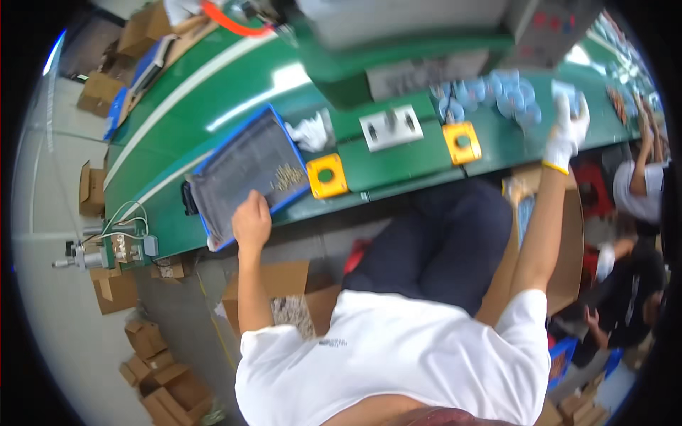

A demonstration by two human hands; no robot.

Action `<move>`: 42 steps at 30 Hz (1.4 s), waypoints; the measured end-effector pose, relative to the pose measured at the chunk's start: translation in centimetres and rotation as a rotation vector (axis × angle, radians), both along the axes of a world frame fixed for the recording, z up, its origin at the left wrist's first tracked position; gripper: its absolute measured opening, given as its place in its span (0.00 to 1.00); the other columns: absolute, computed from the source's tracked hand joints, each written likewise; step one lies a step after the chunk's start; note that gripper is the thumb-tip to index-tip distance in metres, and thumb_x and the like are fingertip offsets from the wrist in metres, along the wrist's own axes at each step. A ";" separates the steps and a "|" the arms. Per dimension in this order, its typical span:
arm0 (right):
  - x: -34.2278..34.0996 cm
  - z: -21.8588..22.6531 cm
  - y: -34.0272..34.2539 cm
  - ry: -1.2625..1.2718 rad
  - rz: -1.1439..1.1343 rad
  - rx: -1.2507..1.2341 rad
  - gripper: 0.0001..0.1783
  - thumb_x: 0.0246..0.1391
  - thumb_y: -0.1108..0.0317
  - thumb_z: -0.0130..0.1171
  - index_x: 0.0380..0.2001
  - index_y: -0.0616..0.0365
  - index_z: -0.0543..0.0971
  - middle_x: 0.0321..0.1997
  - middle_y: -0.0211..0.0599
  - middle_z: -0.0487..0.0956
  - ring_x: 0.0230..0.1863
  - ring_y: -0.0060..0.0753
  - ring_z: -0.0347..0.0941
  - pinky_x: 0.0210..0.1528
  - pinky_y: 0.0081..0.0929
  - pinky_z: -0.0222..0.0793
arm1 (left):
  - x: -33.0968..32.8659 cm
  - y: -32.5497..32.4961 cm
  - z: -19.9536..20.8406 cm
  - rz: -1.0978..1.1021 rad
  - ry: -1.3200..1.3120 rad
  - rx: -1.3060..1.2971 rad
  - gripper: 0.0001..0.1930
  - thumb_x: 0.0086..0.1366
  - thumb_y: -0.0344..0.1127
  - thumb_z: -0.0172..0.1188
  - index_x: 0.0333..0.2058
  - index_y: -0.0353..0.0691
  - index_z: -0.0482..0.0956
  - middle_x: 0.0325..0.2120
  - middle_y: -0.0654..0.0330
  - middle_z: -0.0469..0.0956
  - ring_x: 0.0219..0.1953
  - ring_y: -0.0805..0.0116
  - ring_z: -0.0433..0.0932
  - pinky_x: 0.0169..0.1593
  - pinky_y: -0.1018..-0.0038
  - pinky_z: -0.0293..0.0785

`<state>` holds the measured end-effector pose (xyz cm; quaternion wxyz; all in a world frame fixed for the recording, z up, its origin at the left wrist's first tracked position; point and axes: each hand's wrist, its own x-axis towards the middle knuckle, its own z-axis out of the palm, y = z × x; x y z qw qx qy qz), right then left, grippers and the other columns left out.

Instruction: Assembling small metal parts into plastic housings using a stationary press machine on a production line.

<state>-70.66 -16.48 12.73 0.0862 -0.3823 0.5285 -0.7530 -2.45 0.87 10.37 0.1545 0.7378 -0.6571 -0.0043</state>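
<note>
My bare left hand (252, 221) rests on the near edge of a blue tray (213, 160) with a dark grey liner. Its fingers are curled down onto the liner, just short of a small heap of brass pins (286, 177), and what they hold is hidden. My right hand (568, 131), in a white glove, reaches far out over the green conveyor table (398, 167). Its fingers close around a pale blue part (566, 89) at the edge of a cluster of pale blue round parts (490, 96).
Two yellow square blocks with holes (327, 175) (462, 142) and a white metal plate (390, 127) lie on the table, with a white rag (310, 132). Cardboard boxes (114, 290) stand on the floor at left. Another person (632, 284) sits at right.
</note>
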 end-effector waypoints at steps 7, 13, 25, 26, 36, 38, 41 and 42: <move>24.9 8.0 8.7 0.662 0.640 0.134 0.39 0.48 0.57 0.84 0.62 0.55 0.81 0.59 0.45 0.86 0.57 0.49 0.85 0.61 0.39 0.80 | 0.9 -0.8 -0.9 -0.001 0.009 -0.001 0.13 0.79 0.41 0.53 0.36 0.39 0.78 0.29 0.41 0.83 0.36 0.32 0.82 0.38 0.42 0.73; 27.5 6.8 5.7 0.886 0.461 -0.038 0.37 0.48 0.58 0.82 0.61 0.52 0.80 0.56 0.42 0.86 0.54 0.52 0.84 0.58 0.46 0.80 | 0.6 -0.5 -1.0 -0.004 -0.001 -0.014 0.13 0.79 0.40 0.53 0.36 0.39 0.77 0.29 0.43 0.83 0.35 0.34 0.82 0.38 0.44 0.74; 27.6 7.1 5.4 0.993 0.394 0.068 0.35 0.48 0.51 0.82 0.58 0.52 0.82 0.50 0.37 0.87 0.51 0.47 0.86 0.52 0.43 0.82 | 0.8 -0.3 -1.3 -0.018 -0.037 -0.042 0.12 0.79 0.39 0.54 0.36 0.39 0.77 0.29 0.45 0.83 0.35 0.37 0.83 0.38 0.47 0.75; 27.6 7.5 5.2 0.992 0.398 0.067 0.35 0.48 0.51 0.82 0.58 0.52 0.82 0.50 0.37 0.87 0.51 0.47 0.86 0.52 0.43 0.82 | 0.8 -0.2 -1.3 -0.017 -0.046 -0.039 0.12 0.79 0.39 0.54 0.36 0.39 0.77 0.29 0.46 0.83 0.35 0.37 0.83 0.38 0.48 0.75; 27.5 9.9 5.1 1.170 0.333 0.271 0.36 0.52 0.35 0.73 0.46 0.59 0.84 0.39 0.46 0.87 0.42 0.47 0.88 0.42 0.42 0.84 | -9.7 -2.1 1.8 -0.504 0.460 -0.372 0.07 0.75 0.26 0.53 0.41 0.31 0.79 0.49 0.44 0.86 0.51 0.45 0.84 0.58 0.56 0.77; 28.5 11.3 5.4 1.238 0.302 0.335 0.36 0.52 0.35 0.73 0.46 0.58 0.84 0.39 0.46 0.87 0.42 0.46 0.88 0.42 0.41 0.84 | -11.7 -2.7 1.5 -0.620 0.393 -0.410 0.03 0.73 0.24 0.54 0.39 0.32 0.77 0.50 0.43 0.85 0.50 0.43 0.83 0.58 0.56 0.77; 29.1 12.5 5.8 1.255 0.413 0.645 0.37 0.52 0.33 0.72 0.46 0.58 0.84 0.39 0.44 0.87 0.42 0.44 0.88 0.42 0.40 0.84 | -11.7 -3.0 0.2 -0.608 0.358 -0.455 0.03 0.72 0.24 0.55 0.39 0.31 0.77 0.49 0.43 0.85 0.49 0.43 0.83 0.58 0.55 0.77; 28.9 12.2 6.1 1.176 0.358 0.548 0.38 0.52 0.31 0.72 0.45 0.59 0.84 0.39 0.46 0.87 0.43 0.48 0.88 0.43 0.44 0.84 | -11.6 -3.0 -0.3 -0.610 0.355 -0.461 0.03 0.72 0.24 0.55 0.39 0.31 0.77 0.49 0.43 0.85 0.49 0.43 0.83 0.58 0.55 0.77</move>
